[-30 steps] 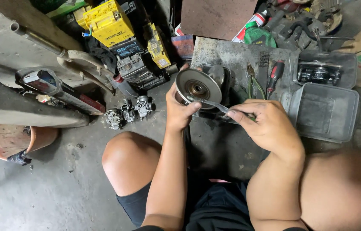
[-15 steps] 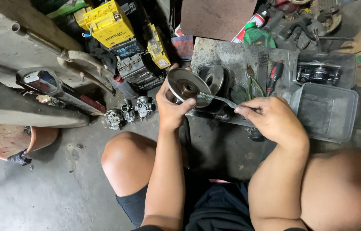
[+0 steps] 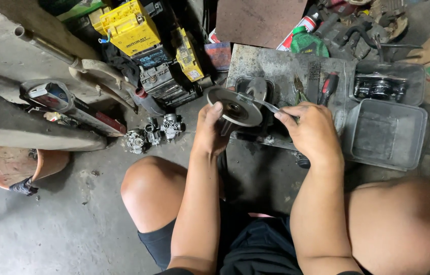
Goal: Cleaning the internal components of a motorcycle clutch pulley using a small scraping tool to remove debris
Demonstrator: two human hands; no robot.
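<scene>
Right now the left hand (image 3: 212,133) clamps the round grey metal pulley disc (image 3: 235,106) near the steel plate's (image 3: 276,66) front-left corner; the right hand (image 3: 310,131) pinches a slim metal brush (image 3: 262,102) pointing leftwards across its face.

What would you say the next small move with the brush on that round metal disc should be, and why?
Probably another short stroke of the brush across the disc's face. The left hand holds the round metal disc tilted up over the metal sheet, and the right hand pinches the brush handle with its bristle end resting on the disc's upper rim, so both seem set for brushing; I cannot tell how dirty the face is.
</scene>
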